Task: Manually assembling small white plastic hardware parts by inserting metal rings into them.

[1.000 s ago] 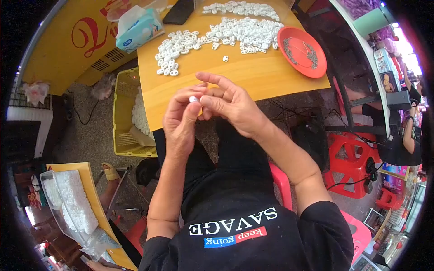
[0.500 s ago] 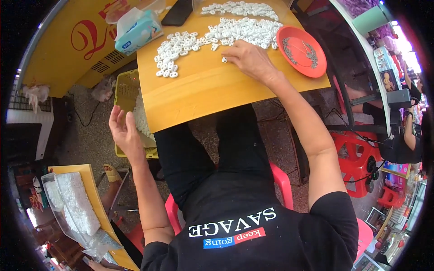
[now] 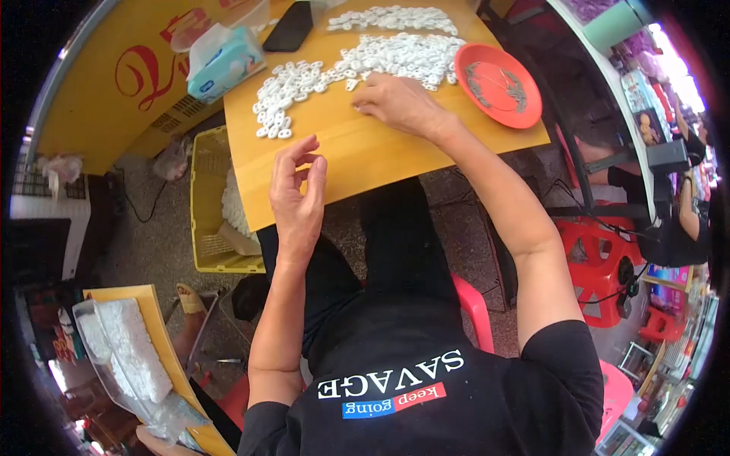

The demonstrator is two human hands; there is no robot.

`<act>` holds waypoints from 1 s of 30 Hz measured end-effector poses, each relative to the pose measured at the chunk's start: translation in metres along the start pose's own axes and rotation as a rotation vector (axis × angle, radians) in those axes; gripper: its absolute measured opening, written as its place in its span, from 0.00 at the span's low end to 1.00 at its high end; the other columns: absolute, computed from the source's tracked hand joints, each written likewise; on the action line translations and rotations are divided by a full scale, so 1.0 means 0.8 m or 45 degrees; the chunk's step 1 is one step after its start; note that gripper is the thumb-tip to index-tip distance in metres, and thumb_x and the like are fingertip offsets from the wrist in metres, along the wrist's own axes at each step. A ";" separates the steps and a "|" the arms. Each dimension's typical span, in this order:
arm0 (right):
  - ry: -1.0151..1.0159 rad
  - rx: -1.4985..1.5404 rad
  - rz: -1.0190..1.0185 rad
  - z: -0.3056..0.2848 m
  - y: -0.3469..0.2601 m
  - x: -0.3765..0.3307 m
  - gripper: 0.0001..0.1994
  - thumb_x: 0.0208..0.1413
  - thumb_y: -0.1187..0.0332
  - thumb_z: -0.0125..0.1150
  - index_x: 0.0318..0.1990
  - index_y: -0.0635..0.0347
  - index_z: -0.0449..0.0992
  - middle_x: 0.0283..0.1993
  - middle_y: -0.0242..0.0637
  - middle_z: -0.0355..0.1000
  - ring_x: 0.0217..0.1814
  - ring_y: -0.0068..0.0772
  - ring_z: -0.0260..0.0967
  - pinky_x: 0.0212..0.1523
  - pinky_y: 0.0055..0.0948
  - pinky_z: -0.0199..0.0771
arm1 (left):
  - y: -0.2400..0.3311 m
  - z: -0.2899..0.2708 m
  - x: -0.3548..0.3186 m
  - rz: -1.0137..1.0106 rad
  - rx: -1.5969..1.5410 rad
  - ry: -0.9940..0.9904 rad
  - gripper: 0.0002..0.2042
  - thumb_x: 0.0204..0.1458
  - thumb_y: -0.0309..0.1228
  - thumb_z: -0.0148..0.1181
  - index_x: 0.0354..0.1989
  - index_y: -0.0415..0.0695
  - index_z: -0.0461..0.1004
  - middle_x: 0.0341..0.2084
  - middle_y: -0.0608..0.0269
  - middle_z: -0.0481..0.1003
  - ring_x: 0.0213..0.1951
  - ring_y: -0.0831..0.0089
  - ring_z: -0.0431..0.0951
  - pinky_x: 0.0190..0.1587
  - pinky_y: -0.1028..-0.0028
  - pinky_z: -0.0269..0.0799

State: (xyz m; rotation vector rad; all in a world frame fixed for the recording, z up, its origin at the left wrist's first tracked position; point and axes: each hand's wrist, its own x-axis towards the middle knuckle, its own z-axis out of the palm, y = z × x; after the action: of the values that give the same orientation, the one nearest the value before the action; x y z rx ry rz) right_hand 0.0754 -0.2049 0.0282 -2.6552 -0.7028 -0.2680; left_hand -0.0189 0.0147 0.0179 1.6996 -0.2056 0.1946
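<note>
Progress: early by the look of it. Large heap of white plastic pieces (image 3: 365,64) remains on wooden table (image 3: 426,148). Right hand (image 3: 399,105), fingers curled, reaches heap's near edge; grasp unclear. Left hand (image 3: 296,199) hovers over table's near-left edge, half open, apparently empty. Yellow basket (image 3: 209,220) left of table holds some white material.

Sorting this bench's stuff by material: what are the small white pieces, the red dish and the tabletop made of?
White pieces: likely plastic, uniform and moulded-looking. Red dish: probably plastic, evenly coloured, slightly glossy. Tabletop: smooth yellow-orange board, possibly laminate; no grain visible.
</note>
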 end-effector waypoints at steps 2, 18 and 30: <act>-0.043 0.001 -0.027 0.002 0.002 0.005 0.07 0.53 0.67 0.58 0.36 0.57 0.77 0.37 0.41 0.74 0.41 0.46 0.73 0.40 0.41 0.73 | -0.003 0.007 -0.001 -0.014 -0.017 -0.039 0.12 0.56 0.22 0.56 0.49 0.38 0.71 0.43 0.61 0.72 0.42 0.76 0.73 0.43 0.77 0.70; 0.319 1.896 0.580 0.000 -0.080 -0.086 0.08 0.57 0.71 0.62 0.41 0.65 0.78 0.33 0.30 0.75 0.29 0.15 0.68 0.30 0.17 0.70 | 0.009 0.062 -0.003 -0.204 -0.437 -0.128 0.10 0.60 0.28 0.56 0.46 0.37 0.73 0.37 0.65 0.74 0.36 0.80 0.73 0.41 0.80 0.70; 0.562 0.350 0.606 -0.123 0.110 -0.136 0.11 0.54 0.63 0.62 0.41 0.59 0.80 0.40 0.38 0.77 0.41 0.31 0.75 0.43 0.30 0.74 | 0.024 0.068 -0.004 -0.246 -0.583 -0.160 0.05 0.59 0.25 0.56 0.40 0.36 0.72 0.39 0.52 0.78 0.36 0.69 0.80 0.41 0.72 0.76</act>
State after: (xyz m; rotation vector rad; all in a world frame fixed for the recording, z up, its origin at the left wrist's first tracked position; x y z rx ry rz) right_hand 0.0184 -0.3625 0.0604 -2.2932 0.0347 -0.5502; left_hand -0.0265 -0.0417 0.0284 1.2657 -0.1631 -0.0992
